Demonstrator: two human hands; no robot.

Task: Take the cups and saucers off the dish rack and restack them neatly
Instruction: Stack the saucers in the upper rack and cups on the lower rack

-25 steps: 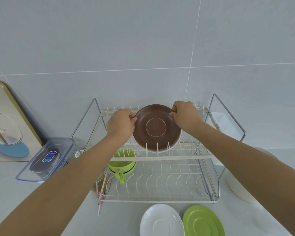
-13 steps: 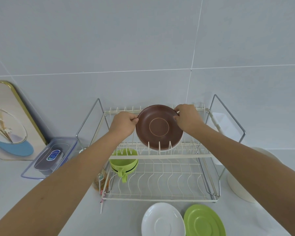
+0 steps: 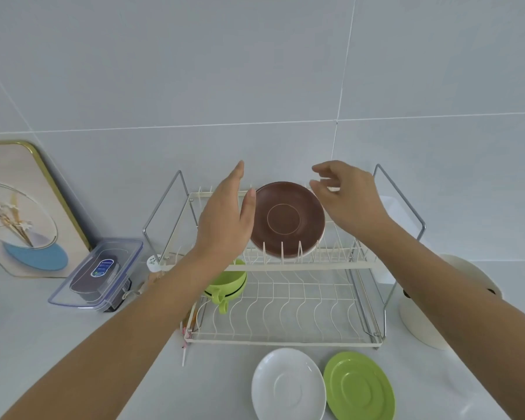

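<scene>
A brown saucer (image 3: 287, 218) stands on edge between the prongs of the upper tier of the two-tier wire dish rack (image 3: 285, 341). My left hand (image 3: 226, 221) is open just left of the saucer, its thumb by the rim. My right hand (image 3: 347, 197) is open just right of it, fingers spread, holding nothing. A green cup (image 3: 226, 284) sits at the left end of the lower tier, partly hidden by my left arm. A white saucer (image 3: 288, 384) and a green saucer (image 3: 359, 386) lie side by side on the counter in front of the rack.
A clear plastic lidded box (image 3: 99, 275) sits left of the rack, with a gold-framed picture (image 3: 22, 210) leaning on the tiled wall behind it. A cream round container (image 3: 431, 325) stands right of the rack, partly behind my right arm.
Both hands have let go of the brown saucer and opened, moving slightly apart. The saucer now stands by itself in the upper tier.
</scene>
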